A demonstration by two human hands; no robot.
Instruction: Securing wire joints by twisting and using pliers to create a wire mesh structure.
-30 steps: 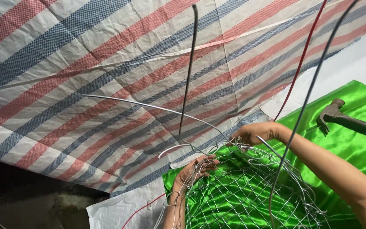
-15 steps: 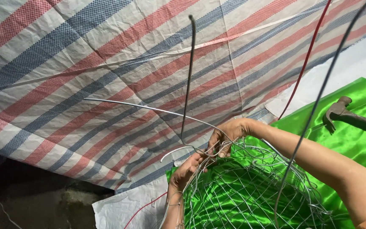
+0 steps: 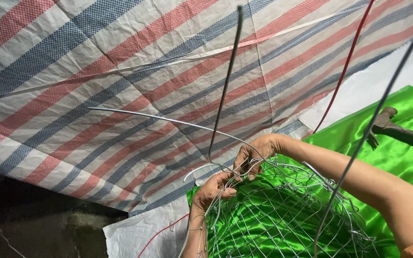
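Shifted slightly toward nine o'clock, both hands, left hand (image 3: 212, 190) and right hand (image 3: 255, 154), are being clamped on wire mesh (image 3: 283, 215) over green cloth (image 3: 407, 157) and striped tarp (image 3: 120, 95)

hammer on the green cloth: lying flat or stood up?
Lying flat. The hammer rests on its side on the green cloth, handle running off the right edge, clear of both hands.

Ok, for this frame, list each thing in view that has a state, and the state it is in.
left hand: closed on the mesh rim wire
right hand: fingers pinching wire at the rim
wire mesh basket: unfinished, loose wire ends sticking out
green satin cloth: spread out, partly under the mesh
hammer: lying on the cloth, untouched
striped tarp: spread flat
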